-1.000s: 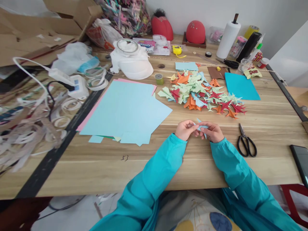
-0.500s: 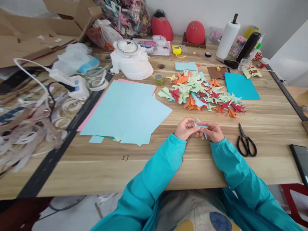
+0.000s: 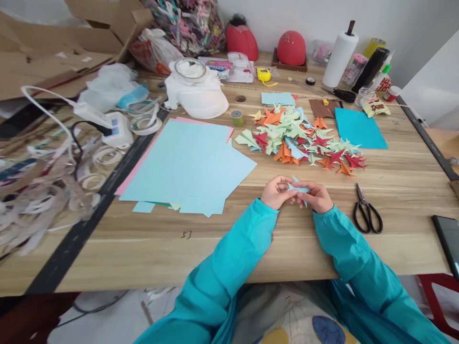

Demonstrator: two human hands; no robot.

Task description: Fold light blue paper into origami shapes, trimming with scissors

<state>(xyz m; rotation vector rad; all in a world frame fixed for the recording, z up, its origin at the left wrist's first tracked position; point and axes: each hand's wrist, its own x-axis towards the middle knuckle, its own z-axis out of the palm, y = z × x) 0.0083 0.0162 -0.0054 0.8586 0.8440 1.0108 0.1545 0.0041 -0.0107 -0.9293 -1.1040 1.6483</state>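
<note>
Between both hands is a small light-blue folded paper piece with pointed ends, held just above the table. My left hand pinches its left side, thumb on top. On its right side, my right hand grips it with thumb and fingers closed. The fingers partly cover the piece, so its full shape is hidden. Beyond the hands lies a heap of folded paper figures in green, orange, red and blue. Black-handled scissors rest to the right of my right hand.
Large light-blue paper sheets lie to the left, over pink ones. A bright blue square and a roll of tape flank the heap. At the right edge is a phone. Cords and ribbons crowd the far left.
The light-blue paper piece has tilted slightly between the fingers, showing more of its flat face. Both hands stay in nearly the same place; everything else is unchanged.
</note>
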